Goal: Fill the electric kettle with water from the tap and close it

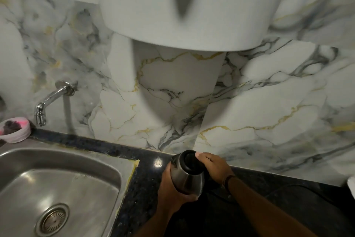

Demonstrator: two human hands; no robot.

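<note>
Kettle (187, 176): shiny steel, hard, maybe slippery; light while empty.
Left hand (169, 188): wraps its side.
Right hand (212, 165): grips its top.
Tap (49, 100): well apart.

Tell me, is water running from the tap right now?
No, the tap shows no stream, and the kettle sits off to the side on the counter.

Home kitchen, steel sink (63, 161), wall tap (46, 104)

no readable text, labels or numbers
</note>
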